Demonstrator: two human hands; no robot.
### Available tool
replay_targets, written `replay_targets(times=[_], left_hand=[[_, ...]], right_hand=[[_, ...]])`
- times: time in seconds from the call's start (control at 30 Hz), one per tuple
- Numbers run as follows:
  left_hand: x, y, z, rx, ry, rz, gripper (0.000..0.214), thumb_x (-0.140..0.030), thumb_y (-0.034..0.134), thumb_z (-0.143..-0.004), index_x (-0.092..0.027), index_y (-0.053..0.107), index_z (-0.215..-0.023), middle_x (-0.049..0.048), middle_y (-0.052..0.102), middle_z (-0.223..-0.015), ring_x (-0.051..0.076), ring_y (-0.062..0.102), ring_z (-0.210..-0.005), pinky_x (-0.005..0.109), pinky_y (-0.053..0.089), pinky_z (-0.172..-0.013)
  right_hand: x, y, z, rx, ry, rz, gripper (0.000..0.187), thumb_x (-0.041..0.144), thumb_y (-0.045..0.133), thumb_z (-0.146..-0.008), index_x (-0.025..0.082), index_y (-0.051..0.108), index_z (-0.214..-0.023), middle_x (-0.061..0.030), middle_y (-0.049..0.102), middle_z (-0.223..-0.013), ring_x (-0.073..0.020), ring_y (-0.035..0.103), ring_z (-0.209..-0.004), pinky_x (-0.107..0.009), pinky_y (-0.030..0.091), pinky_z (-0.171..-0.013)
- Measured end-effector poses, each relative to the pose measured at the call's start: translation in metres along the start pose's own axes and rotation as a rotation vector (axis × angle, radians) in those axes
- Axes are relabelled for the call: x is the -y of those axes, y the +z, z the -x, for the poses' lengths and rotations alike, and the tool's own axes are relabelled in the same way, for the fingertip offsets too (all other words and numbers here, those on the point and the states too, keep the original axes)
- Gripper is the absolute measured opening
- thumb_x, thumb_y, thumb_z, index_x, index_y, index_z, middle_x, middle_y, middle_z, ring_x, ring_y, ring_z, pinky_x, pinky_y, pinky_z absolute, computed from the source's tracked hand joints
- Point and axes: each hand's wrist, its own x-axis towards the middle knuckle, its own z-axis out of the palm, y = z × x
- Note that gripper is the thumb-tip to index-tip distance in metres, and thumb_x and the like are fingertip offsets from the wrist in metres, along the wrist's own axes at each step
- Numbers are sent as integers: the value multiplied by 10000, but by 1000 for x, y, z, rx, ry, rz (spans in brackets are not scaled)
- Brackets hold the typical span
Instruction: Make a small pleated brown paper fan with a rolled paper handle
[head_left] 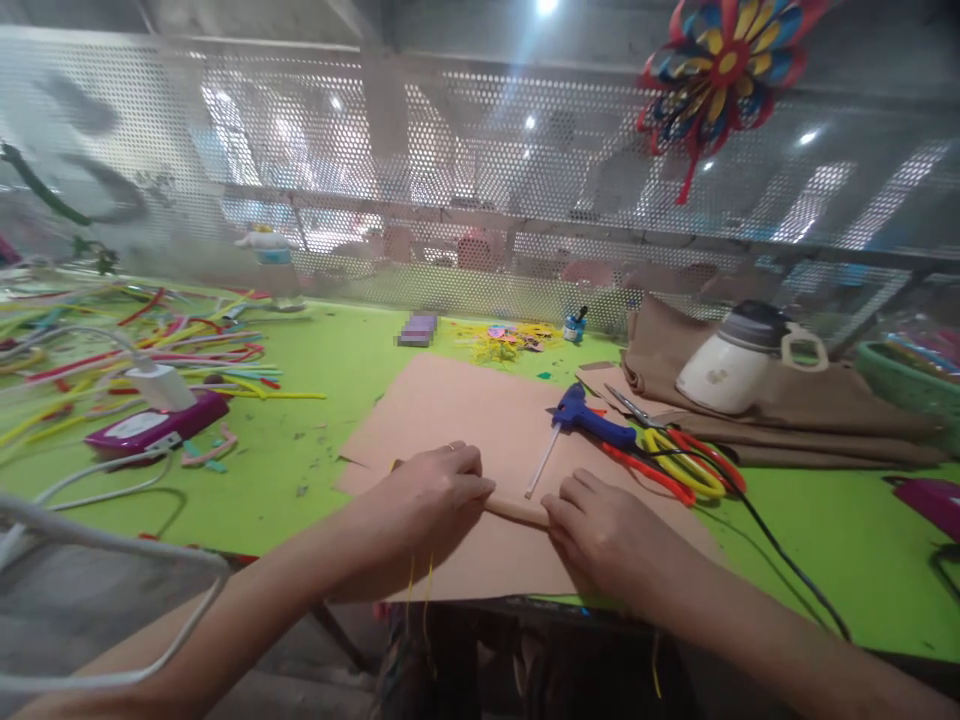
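My left hand (442, 492) has its fingers closed on one end of a thin tan rod (517, 511), a wooden stick or a tight paper roll; I cannot tell which. On the other end, my right hand (589, 520) is closed too. The rod lies level between them, just over a sheet of tan paper (442, 400). Beyond my right hand, a blue glue gun (600, 422) rests on the sheet with a whitish glue stick (543, 460) near its front. Both ends of the rod are hidden by my fingers.
To the right lie yellow-handled scissors (682, 465), orange-red handles (652, 475), folded brown cloth (810, 430) and a white kettle (731, 365). Coloured strips (172, 345) and a purple power strip (157, 425) with white cables are at left. A mesh screen (450, 170) borders the back.
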Motion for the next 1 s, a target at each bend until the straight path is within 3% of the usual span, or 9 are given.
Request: replay_targets(times=[0.2,0.37,0.53,0.77,0.87,1.0], left_hand=[[9,-1,-10,138,6,-84,178,-127,540,-912,-193,680,-823,37,586,-823,155,548,-744,259,369,-608],[6,3,-7,91,-30,-111,196,-163,534,-903,-190,671,-766,39,579,-793,152,541,-694,269,344,-566],[-2,4,-2,28,-43,-121,250,-191,476,-947,-178,638,-758,39,554,-815,140,514,-672,274,346,-566],[0,-14,-20,169,25,-136,165,-86,571,-836,-178,649,-724,25,579,-750,153,559,-680,257,396,-589],[-2,-17,-31,222,45,-151,109,-178,632,-825,-178,664,-721,29,599,-716,165,574,-657,268,420,-595],[-7,-5,-43,238,37,-197,223,-323,706,-795,-176,636,-643,38,579,-625,209,589,-677,297,431,-601]], right_hand=[[-1,-3,1,-13,42,-99,144,83,550,-924,155,620,-821,-50,577,-789,-198,516,-747,-305,382,-616],[2,-6,4,-38,134,-182,108,166,599,-930,158,642,-831,-47,570,-807,-197,543,-788,-296,440,-663],[1,0,2,-77,154,-215,193,174,561,-956,155,638,-780,-43,556,-798,-185,538,-770,-297,420,-659],[5,2,0,-131,103,-158,225,124,542,-939,152,605,-725,-55,556,-760,-204,504,-763,-314,366,-634],[5,2,0,-136,90,-152,219,127,544,-940,148,609,-732,-54,557,-759,-201,499,-766,-313,361,-640],[3,4,-1,-131,88,-161,216,127,539,-941,144,613,-739,-52,549,-760,-197,494,-757,-313,351,-632]])
